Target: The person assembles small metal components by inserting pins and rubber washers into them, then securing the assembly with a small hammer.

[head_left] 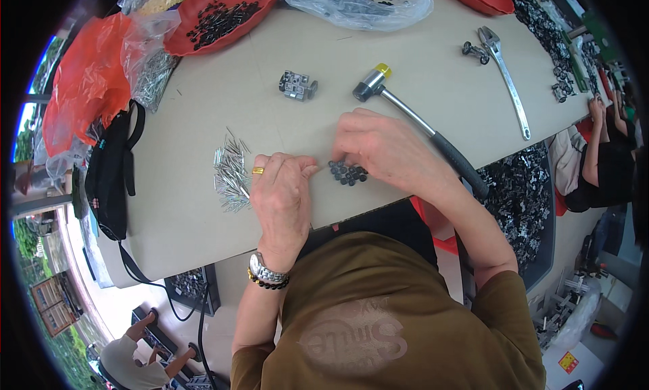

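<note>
My left hand point(280, 187) rests on the table beside a loose pile of thin metal pins point(231, 172). Its fingers are bent and drawn together with the thumb; whatever they may grip is hidden. Over a small cluster of round black caps point(349, 173) curls my right hand point(378, 146), thumb and fingers closed at its left edge. What is between those fingertips cannot be made out. Just beyond the hands lies a block of linked metal-and-black pieces point(297, 85). A mallet point(412, 112) with a yellow face and black handle slants past my right wrist.
An adjustable wrench point(506, 82) lies at the right next to a small black metal part point(476, 52). Along the far edge are a red bowl point(177, 41) of black pieces and a clear bag point(358, 18). A black pouch point(108, 180) sits left; a grey bin point(544, 255) stands lower right.
</note>
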`<state>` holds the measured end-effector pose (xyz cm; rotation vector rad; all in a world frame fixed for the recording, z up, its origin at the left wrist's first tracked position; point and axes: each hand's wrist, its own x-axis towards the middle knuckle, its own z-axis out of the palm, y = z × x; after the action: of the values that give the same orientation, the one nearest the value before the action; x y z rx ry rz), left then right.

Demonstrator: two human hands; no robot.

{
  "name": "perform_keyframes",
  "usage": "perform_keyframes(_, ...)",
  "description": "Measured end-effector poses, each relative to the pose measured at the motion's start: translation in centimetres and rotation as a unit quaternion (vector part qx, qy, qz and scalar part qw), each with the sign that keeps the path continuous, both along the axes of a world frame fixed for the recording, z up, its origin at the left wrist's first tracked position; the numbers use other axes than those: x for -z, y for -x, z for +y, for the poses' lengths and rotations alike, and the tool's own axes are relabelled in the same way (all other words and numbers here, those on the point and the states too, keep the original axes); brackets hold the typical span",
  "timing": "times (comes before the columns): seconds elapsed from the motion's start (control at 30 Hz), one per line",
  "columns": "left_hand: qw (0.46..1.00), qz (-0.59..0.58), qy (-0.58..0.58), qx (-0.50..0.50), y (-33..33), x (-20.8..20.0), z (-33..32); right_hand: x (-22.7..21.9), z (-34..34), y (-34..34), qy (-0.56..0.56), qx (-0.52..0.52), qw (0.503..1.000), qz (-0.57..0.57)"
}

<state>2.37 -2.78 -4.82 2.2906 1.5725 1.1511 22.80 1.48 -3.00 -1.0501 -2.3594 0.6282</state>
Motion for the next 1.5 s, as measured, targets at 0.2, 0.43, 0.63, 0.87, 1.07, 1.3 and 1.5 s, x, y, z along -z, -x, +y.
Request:
perform_keyframes(0.2, 0.998, -0.057, 0.030, 0.001, 0.6, 0.4, 0.0, 0.1, 0.0, 0.6, 0.010, 0.036, 0.999, 0.016)
perform_keyframes(0.43, 0.993, -0.101, 0.063, -0.011, 0.7, 0.7, 0.1, 0.0, 0.3, 1.7, 0.124, 0.140, 0.981, 0.062)
perform_keyframes(0.63, 0.991, -0.115, 0.070, -0.021, 0.6, 0.9, 0.0, 0.4, -0.1, 1.8, 0.060, 0.147, 0.986, 0.058)
perform_keyframes(0.87, 0.990, -0.122, 0.065, -0.026, 0.5, 1.0, 0.0, 0.6, -0.4, 1.8, -0.004, 0.110, 0.994, -0.006)
perform_keyframes(1.07, 0.992, -0.114, 0.051, -0.021, 0.5, 0.9, 0.0, -0.6, -1.2, 3.4, 0.002, 0.062, 0.996, 0.068)
perform_keyframes(1.3, 0.993, -0.097, 0.059, -0.011, 0.6, 0.8, -0.1, -0.1, -1.6, 4.1, -0.057, 0.029, 0.995, 0.081)
perform_keyframes(1.5, 0.993, -0.104, 0.062, -0.013, 0.7, 0.9, -0.2, -0.2, -1.5, 3.9, -0.030, 0.015, 0.996, 0.083)
